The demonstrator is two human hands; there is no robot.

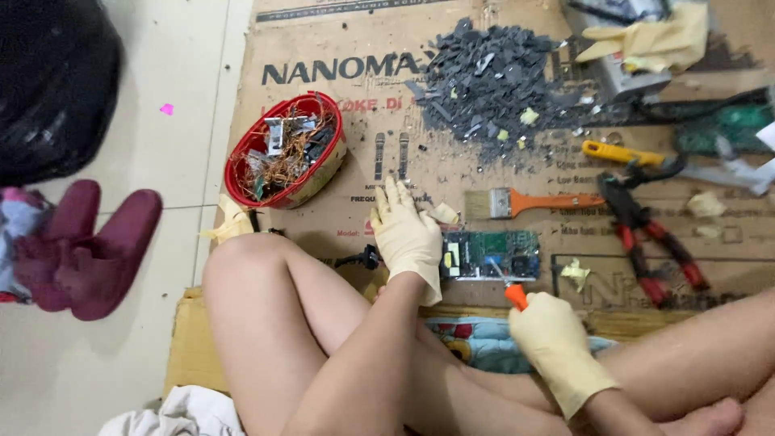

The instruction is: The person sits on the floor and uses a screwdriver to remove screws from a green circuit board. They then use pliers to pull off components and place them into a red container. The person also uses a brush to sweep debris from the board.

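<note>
Gloved fingers of the left hand (406, 236) press flat on the left end of a green circuit board (490, 256), which lies near the cardboard sheet's (339, 206) front edge. The right hand (551, 337) is clenched around an orange-handled screwdriver (510, 291), tip touching the board. Beyond lie a paintbrush (529, 202) and red-handled pliers (650, 234).

Big flat box: a brown cardboard box (339, 73), opened out flat on the floor like a mat. It has dark printed letters and small pictures on it.
Where it lies: the red basket (284, 150) full of wires sits on its left part.
Second cardboard: a plainer yellow-brown piece (190, 339), just below the red basket, at the near edge of the big flat box, partly under the person's legs.
Labels, signs, screens: none can be made out apart from the print on the big box.
</note>
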